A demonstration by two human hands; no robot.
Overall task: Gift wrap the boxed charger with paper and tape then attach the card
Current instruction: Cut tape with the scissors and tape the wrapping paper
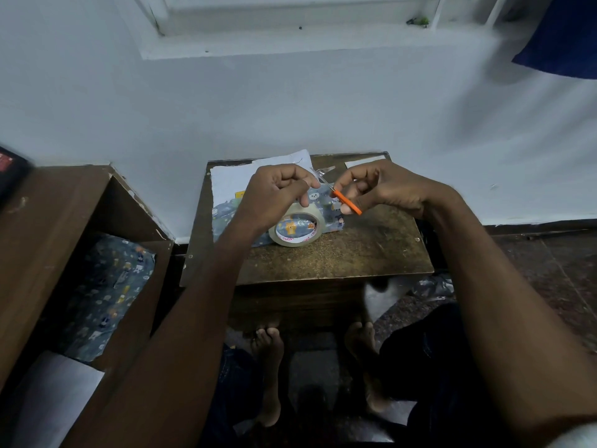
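Lying under left hand [277,189] (touching): tape roll [296,228]

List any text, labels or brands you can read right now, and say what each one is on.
No text reads cleanly.
Tape roll: red printing on the inner core, too small and curved to read.
Wrapping paper: cartoon animal prints only, no words legible.
Dark object at the left edge: a red label, blurred, unreadable.
Scissors: no marking visible.

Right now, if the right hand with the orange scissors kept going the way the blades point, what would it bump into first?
Probably the left hand: the scissors in the right hand aim up-left at the tape strip it pinches, though depth is unclear.
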